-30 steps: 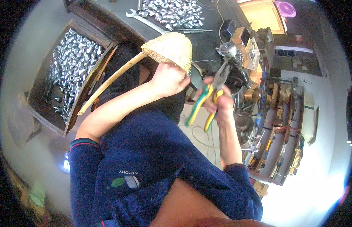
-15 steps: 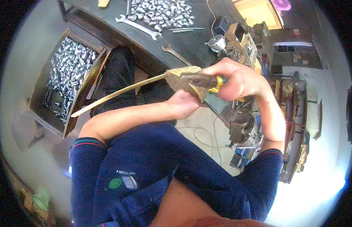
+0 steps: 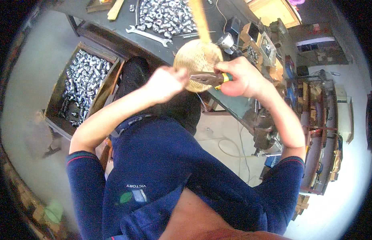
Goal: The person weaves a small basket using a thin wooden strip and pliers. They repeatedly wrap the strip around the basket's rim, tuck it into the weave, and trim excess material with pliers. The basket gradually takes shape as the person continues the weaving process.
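Note:
My right hand (image 3: 244, 78) is closed around combination pliers (image 3: 206, 78) with yellow-green grips and dark metal jaws. The jaws point left, across the lower face of a round, straw-coloured woven disc (image 3: 192, 60) with a long flat handle (image 3: 200, 22). That handle points away over the bench, smeared by motion. My left hand (image 3: 168, 83) is blurred too, its fingers curled in at the disc's left edge, close to the plier tips. Whether the jaws grip anything is unclear.
On the dark bench (image 3: 154, 50) lie a heap of metal nuts (image 3: 166, 18) and an open-ended wrench (image 3: 150, 36). A wooden crate of metal fittings (image 3: 84, 78) stands at left. A bench vise (image 3: 266, 132) and hoses (image 3: 230, 146) are at right.
The woven disc has turned: its handle swung from lower left to pointing away, and its round face now shows. My left hand moved leftward to its edge. The pliers stay in my right hand.

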`<state>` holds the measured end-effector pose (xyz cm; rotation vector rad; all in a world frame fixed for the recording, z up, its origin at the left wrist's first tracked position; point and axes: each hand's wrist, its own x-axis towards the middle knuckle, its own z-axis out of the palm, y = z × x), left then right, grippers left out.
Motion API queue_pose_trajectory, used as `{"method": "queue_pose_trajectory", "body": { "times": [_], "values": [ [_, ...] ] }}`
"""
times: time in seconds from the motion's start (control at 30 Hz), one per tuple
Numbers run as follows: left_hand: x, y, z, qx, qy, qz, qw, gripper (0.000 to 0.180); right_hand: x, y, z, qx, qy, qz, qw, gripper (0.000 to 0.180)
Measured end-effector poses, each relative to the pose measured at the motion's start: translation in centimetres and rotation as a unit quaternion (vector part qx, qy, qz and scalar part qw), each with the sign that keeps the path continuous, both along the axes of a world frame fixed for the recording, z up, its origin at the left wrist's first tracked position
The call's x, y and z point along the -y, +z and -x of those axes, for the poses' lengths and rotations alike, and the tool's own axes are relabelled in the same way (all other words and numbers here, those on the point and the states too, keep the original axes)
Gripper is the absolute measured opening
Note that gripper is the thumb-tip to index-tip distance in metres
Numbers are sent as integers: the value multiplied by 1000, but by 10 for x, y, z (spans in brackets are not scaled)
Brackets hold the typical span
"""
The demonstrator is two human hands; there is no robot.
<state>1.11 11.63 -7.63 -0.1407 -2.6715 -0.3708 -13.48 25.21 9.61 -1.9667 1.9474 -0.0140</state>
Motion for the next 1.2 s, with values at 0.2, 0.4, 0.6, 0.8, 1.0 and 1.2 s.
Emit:
{"method": "queue_pose_trajectory", "body": {
  "times": [0.2, 0.4, 0.6, 0.8, 1.0, 1.2],
  "values": [
    [52, 25, -26, -185, 164, -537, 807, 32, -18, -43, -1, -38, -33, 274, 960, 49],
    [49, 19, -19, 59, -69, -852, 515, 46, -5, -69, -10, -123, 67, 353, 925, 50],
    [67, 7, -4, -14, -105, -854, 509, 38, 18, -57, -16, -149, 108, 323, 928, 51],
    [85, -11, -15, -35, -96, -874, 476, 34, 48, -51, -27, -129, 117, 302, 937, 56],
    [88, -9, -21, -58, -96, -874, 473, 32, 57, -57, -24, -148, 139, 367, 908, 49],
    [84, 8, -19, -59, -55, -883, 461, 30, 52, -58, -19, -159, 150, 383, 897, 44]
  ]
}}
